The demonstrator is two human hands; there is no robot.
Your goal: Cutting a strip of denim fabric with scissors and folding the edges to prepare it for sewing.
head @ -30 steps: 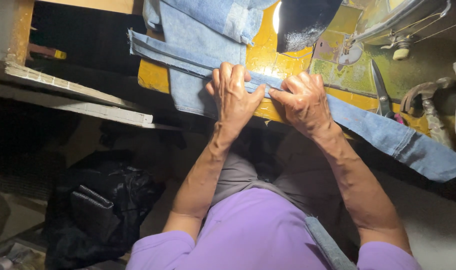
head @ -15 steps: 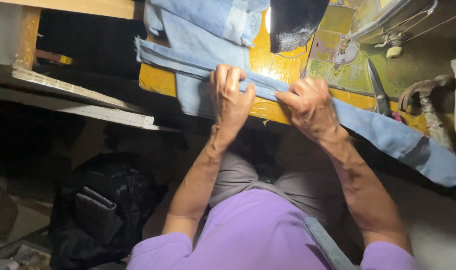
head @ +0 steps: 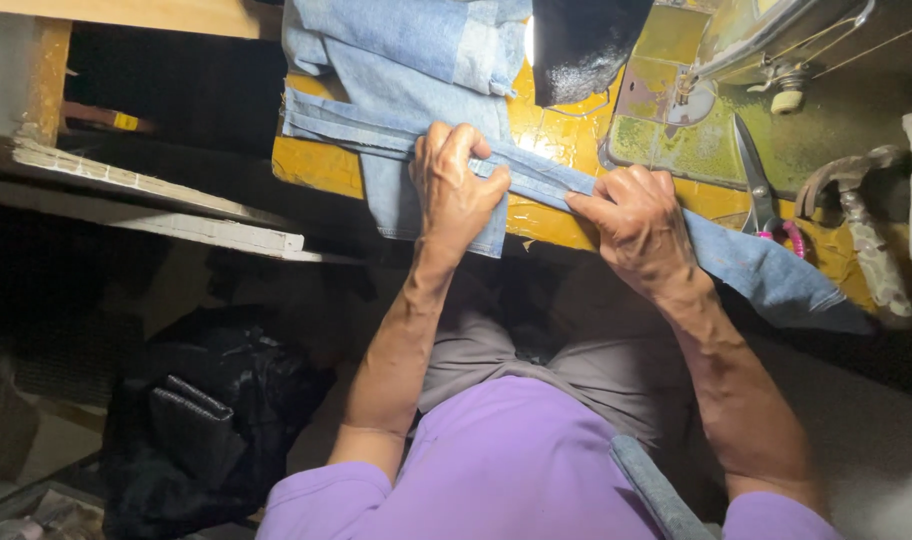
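Observation:
A long folded strip of light blue denim [head: 536, 178] runs across the front edge of a worn yellow sewing table [head: 316, 165]. My left hand [head: 454, 185] presses down on the strip near its middle, fingers closed over its edge. My right hand [head: 631, 222] pinches the same strip a little to the right. More blue denim [head: 396, 50] is piled at the back of the table and hangs over its front edge under my left hand.
Scissors with a pink loop [head: 761, 190] lie on the table at the right, beside the sewing machine base [head: 736, 110]. A hammer-like tool [head: 856, 215] lies at the far right. A black bag [head: 201, 420] sits on the floor at the left, under wooden shelves [head: 136, 205].
Both hands have slid along the denim strip, the left hand curling tighter over it. The strip's right end has drawn in toward the table.

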